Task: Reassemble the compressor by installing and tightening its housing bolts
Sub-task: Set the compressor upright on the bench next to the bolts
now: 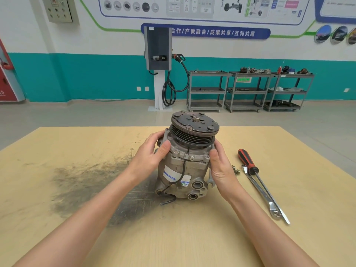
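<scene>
A grey metal compressor [183,170] with a black grooved pulley [194,130] on top stands upright in the middle of the wooden table [77,189]. My left hand [152,153] grips its upper left side, thumb across the housing. My right hand [221,166] holds the upper right side, fingers curled round the body. Two brass-coloured bolts [236,170] lie on the table just right of my right hand. A black wire hangs down the compressor's front.
A red-and-black handled screwdriver [250,164] and a long silver spanner [264,193] lie side by side on the table's right. A dark grease smear [86,182] covers the table left of the compressor. Grey shelf carts [248,91] and a charging post [158,68] stand by the far wall.
</scene>
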Demonstrator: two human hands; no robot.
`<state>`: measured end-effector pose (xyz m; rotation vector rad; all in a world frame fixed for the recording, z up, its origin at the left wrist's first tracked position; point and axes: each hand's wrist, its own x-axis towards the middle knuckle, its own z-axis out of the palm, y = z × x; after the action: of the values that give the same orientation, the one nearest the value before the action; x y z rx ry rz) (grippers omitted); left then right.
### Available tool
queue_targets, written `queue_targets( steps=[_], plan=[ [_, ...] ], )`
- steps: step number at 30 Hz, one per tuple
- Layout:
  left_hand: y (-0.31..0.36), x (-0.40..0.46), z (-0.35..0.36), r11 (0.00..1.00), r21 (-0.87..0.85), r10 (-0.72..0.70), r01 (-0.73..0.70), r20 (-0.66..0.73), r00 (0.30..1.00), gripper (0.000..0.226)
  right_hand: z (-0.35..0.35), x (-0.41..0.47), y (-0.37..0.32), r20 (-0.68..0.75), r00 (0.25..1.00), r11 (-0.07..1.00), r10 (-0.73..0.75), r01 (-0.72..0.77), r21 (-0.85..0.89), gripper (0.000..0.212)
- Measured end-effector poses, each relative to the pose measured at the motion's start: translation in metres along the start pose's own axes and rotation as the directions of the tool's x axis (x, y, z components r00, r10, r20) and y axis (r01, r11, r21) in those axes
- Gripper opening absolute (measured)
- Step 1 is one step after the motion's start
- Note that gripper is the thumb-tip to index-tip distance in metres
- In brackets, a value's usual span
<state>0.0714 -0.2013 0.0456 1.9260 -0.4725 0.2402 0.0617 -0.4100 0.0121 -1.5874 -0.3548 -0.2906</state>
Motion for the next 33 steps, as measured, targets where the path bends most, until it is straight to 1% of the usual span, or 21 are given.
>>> queue_targets(
  steps=[5,10,13,16,21,24,27,30,33],
  plan=[
    [0.002,-0.003,0.001,1.0,-0.022,0.02,-0.02,-0.032,0.999,0.098,0.0,0.001,0.001,-0.017,1.0,1.0,0.022,-0.021,0.003,0.118],
    [0.003,-0.002,0.0,0.999,0.002,0.042,-0.042,-0.066,0.997,0.097,0.001,0.0,-0.002,-0.015,1.0,0.999,0.011,-0.011,-0.034,0.115],
    [0.002,0.0,0.001,0.998,0.034,0.055,-0.052,-0.076,0.996,0.09,0.001,-0.001,-0.002,-0.025,1.0,0.999,0.012,-0.013,-0.043,0.12],
    [0.001,0.0,0.002,0.997,0.046,0.066,-0.062,-0.081,0.995,0.098,0.002,-0.001,-0.002,-0.032,0.999,0.999,0.015,-0.016,-0.035,0.123],
    [-0.002,0.001,0.002,0.996,0.039,0.081,-0.078,-0.087,0.993,0.098,0.003,0.0,-0.001,-0.038,0.999,1.0,-0.006,0.005,-0.025,0.119],
    [-0.004,0.001,0.002,0.998,0.008,0.067,-0.067,-0.077,0.995,0.094,0.003,0.0,0.003,-0.031,0.999,1.0,-0.018,0.017,-0.016,0.119],
    [-0.006,0.002,0.004,0.999,-0.023,0.043,-0.044,-0.052,0.998,0.093,0.003,-0.001,0.003,-0.007,0.999,0.999,-0.051,0.051,0.0,0.112],
    [-0.007,0.004,0.005,0.997,0.034,0.066,-0.064,-0.074,0.995,0.096,0.006,0.0,-0.001,0.009,0.999,0.999,-0.048,0.048,0.012,0.108],
    [-0.008,0.005,0.005,0.993,0.069,0.101,-0.095,-0.095,0.99,0.102,0.009,0.0,0.001,-0.009,0.999,0.998,-0.039,0.039,0.044,0.102]
  ],
)
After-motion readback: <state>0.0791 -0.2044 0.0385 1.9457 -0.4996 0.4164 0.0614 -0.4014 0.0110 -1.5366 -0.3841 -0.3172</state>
